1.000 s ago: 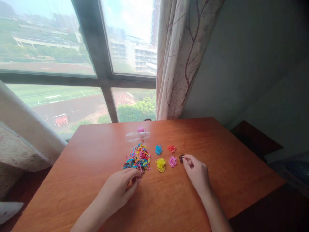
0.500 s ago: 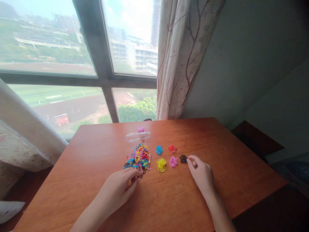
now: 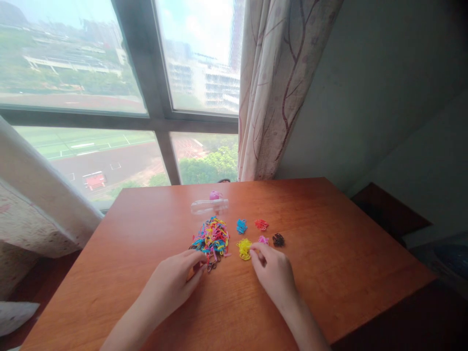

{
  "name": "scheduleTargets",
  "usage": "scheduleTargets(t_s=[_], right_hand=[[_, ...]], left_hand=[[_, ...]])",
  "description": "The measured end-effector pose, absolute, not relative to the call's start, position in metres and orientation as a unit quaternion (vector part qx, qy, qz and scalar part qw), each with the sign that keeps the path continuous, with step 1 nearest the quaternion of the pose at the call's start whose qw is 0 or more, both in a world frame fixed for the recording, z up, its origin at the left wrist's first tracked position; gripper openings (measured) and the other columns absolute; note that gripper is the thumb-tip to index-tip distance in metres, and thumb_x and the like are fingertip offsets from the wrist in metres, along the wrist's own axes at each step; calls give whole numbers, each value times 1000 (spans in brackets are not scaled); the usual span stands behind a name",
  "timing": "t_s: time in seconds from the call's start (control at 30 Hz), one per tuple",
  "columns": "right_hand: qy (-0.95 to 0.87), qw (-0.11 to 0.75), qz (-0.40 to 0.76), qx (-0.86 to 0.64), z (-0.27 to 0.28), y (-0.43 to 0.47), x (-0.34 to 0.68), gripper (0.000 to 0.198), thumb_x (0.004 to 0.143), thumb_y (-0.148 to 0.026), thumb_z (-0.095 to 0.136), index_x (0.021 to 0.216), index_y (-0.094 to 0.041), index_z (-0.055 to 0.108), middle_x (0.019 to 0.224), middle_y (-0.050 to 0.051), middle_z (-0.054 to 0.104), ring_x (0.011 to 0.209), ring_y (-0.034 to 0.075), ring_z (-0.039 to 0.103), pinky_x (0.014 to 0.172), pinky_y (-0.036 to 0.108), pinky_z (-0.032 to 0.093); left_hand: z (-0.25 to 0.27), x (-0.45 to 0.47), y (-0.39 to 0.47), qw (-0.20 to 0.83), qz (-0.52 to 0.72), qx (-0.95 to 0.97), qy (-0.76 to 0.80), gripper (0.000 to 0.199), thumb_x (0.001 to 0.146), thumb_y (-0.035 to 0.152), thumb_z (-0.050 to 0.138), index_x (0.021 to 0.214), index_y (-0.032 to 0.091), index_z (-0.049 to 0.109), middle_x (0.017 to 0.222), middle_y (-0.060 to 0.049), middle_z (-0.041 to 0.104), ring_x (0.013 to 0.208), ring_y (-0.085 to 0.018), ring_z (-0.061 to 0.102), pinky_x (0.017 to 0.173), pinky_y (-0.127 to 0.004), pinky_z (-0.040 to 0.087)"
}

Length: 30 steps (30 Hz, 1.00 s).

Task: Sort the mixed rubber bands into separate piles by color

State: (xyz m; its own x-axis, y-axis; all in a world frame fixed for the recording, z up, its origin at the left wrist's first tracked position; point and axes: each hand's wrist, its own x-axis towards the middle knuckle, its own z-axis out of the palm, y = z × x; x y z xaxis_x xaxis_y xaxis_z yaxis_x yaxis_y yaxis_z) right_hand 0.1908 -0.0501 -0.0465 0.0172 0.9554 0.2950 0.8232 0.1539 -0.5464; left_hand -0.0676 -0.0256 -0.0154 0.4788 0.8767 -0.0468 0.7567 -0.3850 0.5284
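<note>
Has left hand point(image 3: 177, 275) half-curled at the near edge of the mixed pile point(image 3: 214, 236), right hand point(image 3: 276, 273) nearly pinched beside the yellow bands point(image 3: 243, 249) on the tabletop point(image 3: 223, 307); can't tell whether gripping any. Just beyond, pink bands point(image 3: 263, 239); farther, blue bands point(image 3: 241, 226).

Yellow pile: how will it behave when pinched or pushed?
The yellow pile is thin, curled loops, so probably floppy and light. Its loops look loosely tangled, so a pinch may lift only some. Being low and spread out, it would likely bunch rather than roll.
</note>
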Motion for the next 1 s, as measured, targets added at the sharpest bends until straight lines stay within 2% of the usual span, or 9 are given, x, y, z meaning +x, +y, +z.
scheduleTargets(t_s=[0.27, 0.47, 0.67, 1.0], right_hand=[[-736, 277, 162, -596, -49, -59, 133, 17, 90, -16, 55, 96, -26, 67, 79, -3, 71, 70, 15, 65, 62, 23, 32], [-742, 255, 177, -595, -56, -60, 129, 14, 89, -17, 55, 92, -26, 65, 74, -4, 68, 65, 14, 62, 61, 23, 30], [-737, 272, 182, -591, -61, -62, 130, 17, 89, -17, 55, 97, -27, 66, 77, -4, 68, 68, 14, 62, 63, 23, 31], [-733, 279, 194, -589, -62, -60, 129, 17, 88, -18, 56, 97, -27, 67, 74, -4, 67, 67, 14, 61, 62, 23, 32]], left_hand=[[-18, -56, -30, 219, 56, 825, 518, 14, 89, 22, 47, 88, 24, 61, 83, 0, 69, 74, -17, 65, 64, -23, 40], [-22, -55, -28, 206, 41, 828, 520, 18, 92, 23, 42, 93, 24, 60, 90, -2, 71, 77, -19, 67, 64, -24, 40], [-23, -54, -28, 206, 43, 834, 510, 22, 93, 21, 38, 93, 23, 60, 93, -4, 71, 80, -21, 68, 67, -26, 43], [-23, -59, -27, 199, 74, 842, 496, 19, 88, 16, 44, 90, 24, 62, 91, -2, 70, 77, -17, 66, 65, -22, 43]])
